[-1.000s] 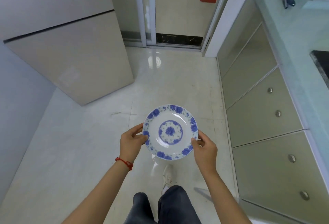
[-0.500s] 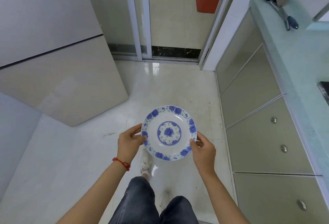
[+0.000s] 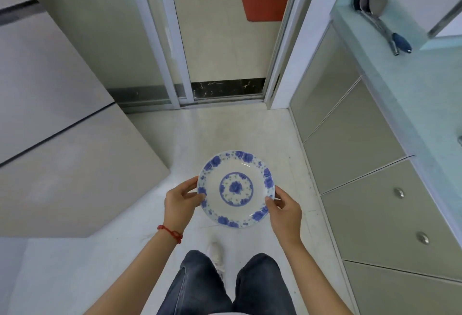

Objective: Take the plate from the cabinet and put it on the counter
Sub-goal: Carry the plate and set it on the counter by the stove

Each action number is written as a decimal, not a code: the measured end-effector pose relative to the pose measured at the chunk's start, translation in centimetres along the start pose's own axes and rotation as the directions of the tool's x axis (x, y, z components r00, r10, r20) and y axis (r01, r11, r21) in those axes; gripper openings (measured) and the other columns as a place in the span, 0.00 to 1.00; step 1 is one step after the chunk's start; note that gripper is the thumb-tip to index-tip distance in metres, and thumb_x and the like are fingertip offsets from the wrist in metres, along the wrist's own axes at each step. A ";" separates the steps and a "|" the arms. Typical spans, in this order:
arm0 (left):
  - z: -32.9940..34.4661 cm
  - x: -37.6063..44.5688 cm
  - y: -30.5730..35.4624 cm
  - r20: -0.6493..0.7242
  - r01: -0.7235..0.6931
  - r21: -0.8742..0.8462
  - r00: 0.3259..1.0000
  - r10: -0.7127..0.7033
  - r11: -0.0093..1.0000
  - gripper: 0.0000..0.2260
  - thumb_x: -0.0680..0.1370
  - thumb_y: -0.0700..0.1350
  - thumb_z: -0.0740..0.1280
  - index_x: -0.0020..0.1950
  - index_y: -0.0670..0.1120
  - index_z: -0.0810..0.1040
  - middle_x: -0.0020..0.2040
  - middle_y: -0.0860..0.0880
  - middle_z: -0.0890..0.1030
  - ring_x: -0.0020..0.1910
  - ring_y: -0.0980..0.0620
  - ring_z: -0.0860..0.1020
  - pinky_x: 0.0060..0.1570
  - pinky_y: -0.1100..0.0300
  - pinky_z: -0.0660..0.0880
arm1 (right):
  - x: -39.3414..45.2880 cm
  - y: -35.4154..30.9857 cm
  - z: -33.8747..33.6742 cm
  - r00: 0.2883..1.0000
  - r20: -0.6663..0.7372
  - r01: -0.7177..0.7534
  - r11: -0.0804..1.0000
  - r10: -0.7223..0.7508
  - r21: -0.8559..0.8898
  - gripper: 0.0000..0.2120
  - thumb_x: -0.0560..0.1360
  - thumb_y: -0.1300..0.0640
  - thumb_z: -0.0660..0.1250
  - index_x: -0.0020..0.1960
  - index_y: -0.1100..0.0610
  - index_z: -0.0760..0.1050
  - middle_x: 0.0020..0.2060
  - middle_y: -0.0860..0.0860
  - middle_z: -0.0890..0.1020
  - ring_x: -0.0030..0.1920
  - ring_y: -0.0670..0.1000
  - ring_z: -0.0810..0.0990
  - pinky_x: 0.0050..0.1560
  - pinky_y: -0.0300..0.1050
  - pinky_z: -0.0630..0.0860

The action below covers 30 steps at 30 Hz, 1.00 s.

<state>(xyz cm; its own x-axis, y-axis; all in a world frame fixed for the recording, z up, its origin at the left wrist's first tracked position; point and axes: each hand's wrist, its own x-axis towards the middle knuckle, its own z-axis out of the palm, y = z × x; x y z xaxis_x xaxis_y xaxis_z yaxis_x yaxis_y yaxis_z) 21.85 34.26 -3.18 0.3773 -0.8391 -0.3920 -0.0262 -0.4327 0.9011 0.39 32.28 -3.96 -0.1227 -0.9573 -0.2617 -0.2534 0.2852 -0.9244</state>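
The plate (image 3: 236, 188) hides the fingertips beneath its rim, so each grip shows only thumbs on top. The tabletop (image 3: 410, 84) runs off the right edge. At its far corner, utensils (image 3: 380, 19) overlap; they are perhaps ladles. One shoe (image 3: 216, 254) is half hidden behind a trouser leg.

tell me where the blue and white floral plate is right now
The blue and white floral plate is held between the left hand and right hand, above the pale floor, left of the counter.
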 end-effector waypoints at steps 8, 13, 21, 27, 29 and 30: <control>1.3 5.8 2.9 0.035 -0.002 0.025 0.999 0.002 1.000 0.16 0.71 0.30 0.67 0.57 0.41 0.77 0.54 0.43 0.81 0.45 0.47 0.81 0.46 0.56 0.80 | 5.5 -1.4 1.1 0.999 -0.045 -0.011 1.000 0.011 -0.013 0.12 0.74 0.65 0.65 0.54 0.54 0.79 0.44 0.47 0.83 0.41 0.40 0.80 0.39 0.27 0.76; 3.6 10.0 5.2 0.035 -0.020 0.048 0.999 0.018 0.999 0.16 0.71 0.30 0.66 0.57 0.41 0.78 0.54 0.43 0.81 0.44 0.46 0.80 0.46 0.55 0.81 | 10.4 -2.4 1.0 0.998 -0.064 -0.007 1.000 0.006 -0.017 0.11 0.74 0.64 0.65 0.54 0.54 0.78 0.43 0.45 0.83 0.40 0.39 0.80 0.39 0.27 0.76; 8.5 17.1 9.0 0.064 -0.052 0.032 0.997 0.050 0.998 0.16 0.70 0.29 0.67 0.56 0.41 0.78 0.53 0.44 0.80 0.36 0.62 0.82 0.37 0.66 0.80 | 18.4 -4.4 -0.7 0.995 -0.100 0.010 1.000 -0.008 0.024 0.13 0.74 0.66 0.64 0.56 0.54 0.78 0.44 0.46 0.83 0.38 0.39 0.79 0.39 0.27 0.76; 12.0 20.4 11.7 0.129 -0.084 0.048 0.989 0.077 0.995 0.17 0.70 0.30 0.68 0.56 0.42 0.78 0.56 0.41 0.80 0.48 0.42 0.81 0.52 0.44 0.78 | 22.3 -5.3 -2.7 0.986 -0.166 -0.007 0.999 0.014 0.047 0.13 0.74 0.66 0.64 0.54 0.54 0.79 0.42 0.47 0.83 0.37 0.44 0.79 0.40 0.29 0.76; 13.0 21.4 12.4 0.161 -0.096 0.066 0.983 0.084 0.993 0.17 0.70 0.30 0.68 0.56 0.42 0.78 0.57 0.40 0.80 0.50 0.41 0.80 0.53 0.42 0.77 | 23.0 -5.3 -3.2 0.979 -0.203 -0.016 0.997 0.030 0.070 0.13 0.74 0.66 0.65 0.53 0.53 0.79 0.39 0.42 0.84 0.37 0.45 0.79 0.41 0.33 0.77; 13.6 21.9 12.7 0.177 -0.104 0.071 0.980 0.090 0.992 0.17 0.69 0.30 0.69 0.57 0.42 0.78 0.57 0.40 0.80 0.51 0.40 0.80 0.54 0.41 0.77 | 23.4 -5.4 -3.4 0.974 -0.224 -0.018 0.996 0.036 0.082 0.13 0.74 0.66 0.65 0.52 0.51 0.79 0.37 0.39 0.83 0.36 0.45 0.78 0.41 0.33 0.76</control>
<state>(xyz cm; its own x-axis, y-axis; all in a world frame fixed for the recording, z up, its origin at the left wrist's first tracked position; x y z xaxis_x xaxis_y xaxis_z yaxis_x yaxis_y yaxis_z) 17.21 5.93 -2.81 0.2035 -0.9196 -0.3360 -0.1310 -0.3657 0.9215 -4.41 8.56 -4.17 -0.3439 -0.9115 -0.2257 -0.1717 0.2973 -0.9392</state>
